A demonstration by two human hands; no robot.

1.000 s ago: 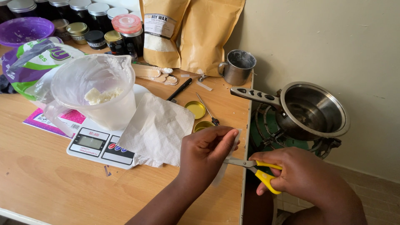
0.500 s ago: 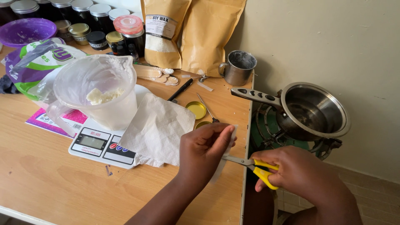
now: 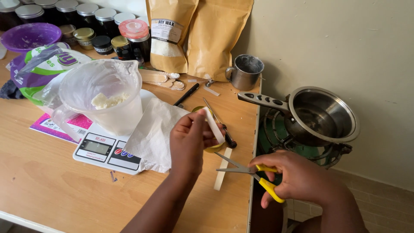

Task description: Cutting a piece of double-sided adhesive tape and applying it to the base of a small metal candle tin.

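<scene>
Left hand closed in a pinch on a white strip standing up past its fingertips, right hand just beside it wrapped shut around yellow-handled scissors, blades parted below the strip, a wooden stick flat on the table beneath.

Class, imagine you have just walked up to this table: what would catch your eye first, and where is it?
First, the two hands at the front edge: the left hand pinches a white strip, while the right hand holds open yellow-handled scissors just below it. Next, the clear plastic jug with white flakes, standing on a white kitchen scale to the left. At the right, a steel saucepan sits on a burner.
</scene>
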